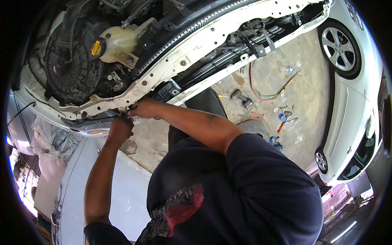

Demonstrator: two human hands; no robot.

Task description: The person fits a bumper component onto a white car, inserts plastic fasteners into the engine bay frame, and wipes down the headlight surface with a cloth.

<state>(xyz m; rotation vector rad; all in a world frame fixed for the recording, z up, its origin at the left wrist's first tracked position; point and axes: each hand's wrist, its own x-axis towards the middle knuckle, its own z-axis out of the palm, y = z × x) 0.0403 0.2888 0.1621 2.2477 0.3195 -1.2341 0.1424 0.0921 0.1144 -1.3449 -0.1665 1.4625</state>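
Observation:
Both my hands are together at the front edge of a car's open engine bay, by the white metal front crossmember. My left hand is closed, its knuckles up, just below the panel edge. My right hand reaches in from the right with its fingers bent and pressed together against the crossmember's lower side. The fingertips of the two hands nearly meet. Whatever is between them is too small or hidden to make out. Behind the crossmember sits a yellowish plastic fluid reservoir with a dark cap bearing a yellow label.
On the concrete floor lie a cordless drill, red-handled pliers, an orange-handled screwdriver and a red hose. A white car stands at the right. At left are a pale panel and plastic sheeting.

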